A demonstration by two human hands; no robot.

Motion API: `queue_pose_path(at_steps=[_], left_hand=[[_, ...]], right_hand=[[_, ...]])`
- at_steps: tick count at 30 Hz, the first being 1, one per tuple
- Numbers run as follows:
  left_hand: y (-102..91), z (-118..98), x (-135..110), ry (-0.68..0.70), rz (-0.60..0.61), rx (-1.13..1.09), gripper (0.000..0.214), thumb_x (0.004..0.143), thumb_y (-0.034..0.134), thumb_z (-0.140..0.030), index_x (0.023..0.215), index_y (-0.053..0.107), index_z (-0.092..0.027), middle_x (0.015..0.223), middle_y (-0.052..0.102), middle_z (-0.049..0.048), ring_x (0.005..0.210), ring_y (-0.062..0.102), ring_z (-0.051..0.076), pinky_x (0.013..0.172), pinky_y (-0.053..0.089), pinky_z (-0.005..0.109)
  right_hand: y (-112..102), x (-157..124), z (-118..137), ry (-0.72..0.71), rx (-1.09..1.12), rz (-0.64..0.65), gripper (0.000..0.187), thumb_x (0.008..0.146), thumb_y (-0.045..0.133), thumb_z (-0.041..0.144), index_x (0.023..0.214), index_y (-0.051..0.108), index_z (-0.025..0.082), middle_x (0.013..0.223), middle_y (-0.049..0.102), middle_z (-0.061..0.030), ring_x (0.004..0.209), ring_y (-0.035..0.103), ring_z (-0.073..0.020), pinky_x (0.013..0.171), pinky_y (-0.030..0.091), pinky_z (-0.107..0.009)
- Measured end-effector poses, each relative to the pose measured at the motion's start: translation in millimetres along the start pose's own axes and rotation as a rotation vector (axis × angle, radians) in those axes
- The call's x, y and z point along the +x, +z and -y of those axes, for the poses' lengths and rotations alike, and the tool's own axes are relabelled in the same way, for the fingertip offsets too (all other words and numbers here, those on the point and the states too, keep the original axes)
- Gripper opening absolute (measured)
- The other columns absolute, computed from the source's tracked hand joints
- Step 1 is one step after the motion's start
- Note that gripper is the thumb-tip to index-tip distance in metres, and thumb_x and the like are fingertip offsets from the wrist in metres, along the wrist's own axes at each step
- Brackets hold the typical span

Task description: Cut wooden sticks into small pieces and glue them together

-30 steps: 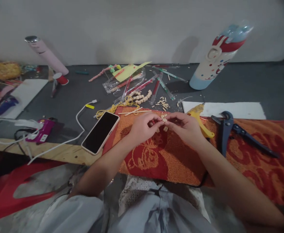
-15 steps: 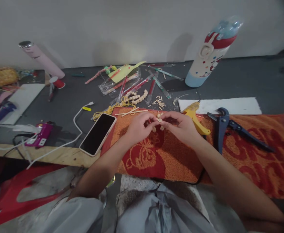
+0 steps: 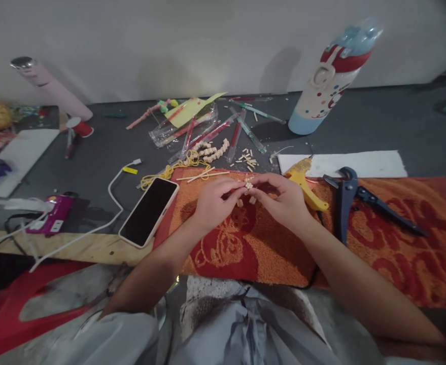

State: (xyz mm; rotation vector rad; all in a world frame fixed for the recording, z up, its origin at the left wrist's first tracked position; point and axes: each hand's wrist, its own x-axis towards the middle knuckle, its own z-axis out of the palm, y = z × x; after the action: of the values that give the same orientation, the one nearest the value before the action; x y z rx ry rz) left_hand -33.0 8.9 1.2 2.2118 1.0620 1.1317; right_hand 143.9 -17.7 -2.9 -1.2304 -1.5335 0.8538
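Note:
Over an orange and red towel (image 3: 268, 243), my left hand (image 3: 213, 203) and my right hand (image 3: 281, 197) meet with fingertips pinched together. Between them is a small cluster of short pale wooden pieces (image 3: 248, 186). Two more pale bits (image 3: 245, 202) lie on the towel just below the fingers. Both hands are closed on the cluster. A few thin wooden sticks (image 3: 203, 175) lie beyond my left hand.
A phone (image 3: 148, 210) lies face up at the towel's left corner, with a white cable (image 3: 112, 203). A yellow glue gun (image 3: 306, 185) and blue pliers (image 3: 346, 195) lie to the right. Behind are a white sheet (image 3: 344, 163), a bottle (image 3: 331, 76), tubes (image 3: 207, 134) and yellow string (image 3: 169, 170).
The view has shifted a little, so the table items sit slightly further left. My hands stay pinched on the small wooden pieces, fingers working slightly.

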Motion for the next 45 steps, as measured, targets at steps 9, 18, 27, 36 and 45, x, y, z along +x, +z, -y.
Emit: queue_pose_path(at_steps=[9,18,27,36,45], left_hand=[[-1.0,-2.4,0.4,0.013,-0.027,0.021,0.007,0.085,0.067,-0.022,0.084,0.072,-0.017,0.077,0.074,0.0027,0.065,0.065,0.010,0.057,0.050,0.019],[-2.2,-1.5,-0.4,0.072,-0.022,0.100,0.007,0.083,0.063,-0.016,0.085,0.070,-0.016,0.075,0.069,0.0015,0.062,0.060,0.008,0.056,0.047,0.017],[-6.2,0.5,2.2,0.046,0.125,0.164,0.008,0.086,0.060,-0.014,0.087,0.068,-0.017,0.083,0.071,0.0018,0.075,0.064,0.011,0.066,0.049,0.021],[-8.5,-1.5,4.9,0.015,0.169,0.181,0.009,0.085,0.060,-0.015,0.083,0.068,-0.019,0.073,0.066,-0.0017,0.064,0.058,0.009,0.059,0.043,0.020],[-9.3,-6.3,6.4,0.069,0.087,0.161,0.008,0.082,0.059,-0.013,0.079,0.064,-0.018,0.070,0.063,-0.0015,0.063,0.056,0.009,0.057,0.043,0.018]], right_hand=[[1.0,0.5,2.0,-0.023,-0.018,-0.019,0.013,0.082,0.067,0.029,0.088,0.069,0.019,0.087,0.073,-0.0064,0.075,0.067,-0.0172,0.065,0.056,-0.032],[-1.6,1.4,1.9,-0.096,-0.097,0.006,0.012,0.084,0.064,0.027,0.090,0.070,0.019,0.087,0.073,-0.0068,0.078,0.067,-0.0184,0.068,0.054,-0.032],[-3.2,2.6,-4.7,-0.211,-0.192,0.004,0.009,0.085,0.063,0.023,0.088,0.071,0.019,0.086,0.075,-0.0065,0.078,0.068,-0.0185,0.070,0.054,-0.031],[-3.3,3.0,-6.0,-0.243,-0.194,0.003,0.007,0.086,0.064,0.021,0.089,0.070,0.018,0.085,0.075,-0.0056,0.076,0.068,-0.0171,0.068,0.053,-0.029],[-4.4,4.9,-9.0,-0.291,-0.204,0.008,0.008,0.088,0.063,0.022,0.089,0.068,0.017,0.086,0.074,-0.0064,0.078,0.067,-0.0172,0.072,0.053,-0.030]])
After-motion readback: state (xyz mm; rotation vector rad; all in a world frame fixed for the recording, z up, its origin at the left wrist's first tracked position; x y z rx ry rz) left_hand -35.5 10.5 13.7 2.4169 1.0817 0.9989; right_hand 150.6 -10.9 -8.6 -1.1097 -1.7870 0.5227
